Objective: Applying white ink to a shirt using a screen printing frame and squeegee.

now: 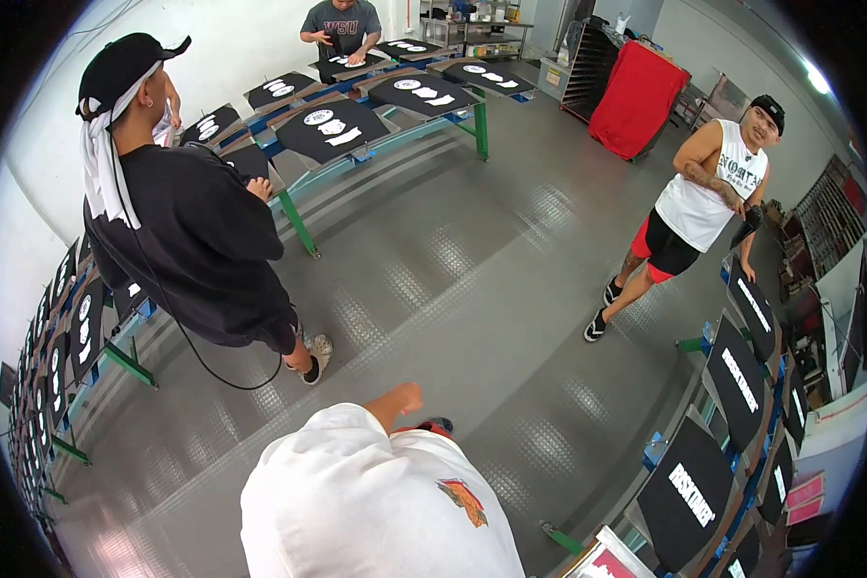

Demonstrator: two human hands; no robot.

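Black shirt (672, 523) with white lettering lies flat on a board (634, 520) at lower right, well apart from the wearer's left arm (387, 403), angled forward and rightward; whether its hand is open or closed cannot be told.

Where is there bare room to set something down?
Open: the glossy grey floor between the person in the loose black top and the person in the white sleeveless top. Crowded: the long green-legged tables, lined with black fabric pieces with white prints.

1 lamp (817, 78) glares upper right, the floor (433, 347) gleams, edges bend.
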